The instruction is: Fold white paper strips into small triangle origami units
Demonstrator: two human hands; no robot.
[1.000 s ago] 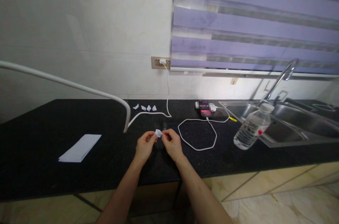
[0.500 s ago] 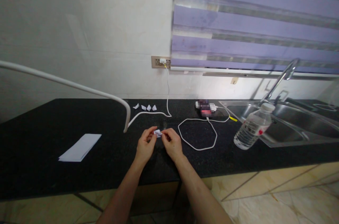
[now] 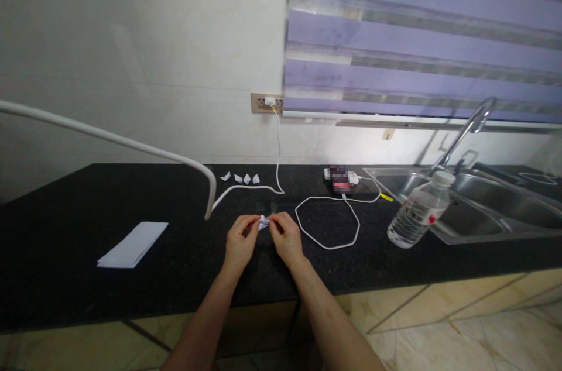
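Between my two hands, over the black countertop, is a small piece of folded white paper. My left hand pinches its left side with thumb and fingers. On the opposite side, my right hand grips it the same way. The paper's exact shape is partly covered by the fingertips. Farther back, several small folded paper pieces sit in a row near the wall. A stack of white paper strips lies flat to the left of my hands.
A white cable loops right of my hands to a blurred-out device. A thick white bent rod reaches in from the left. The water bottle stands before the steel sink. A charger fills a wall socket.
The fingers of my left hand have closed in more on the folded paper, and the paper has turned slightly between my hands. Everything else stays where it was.
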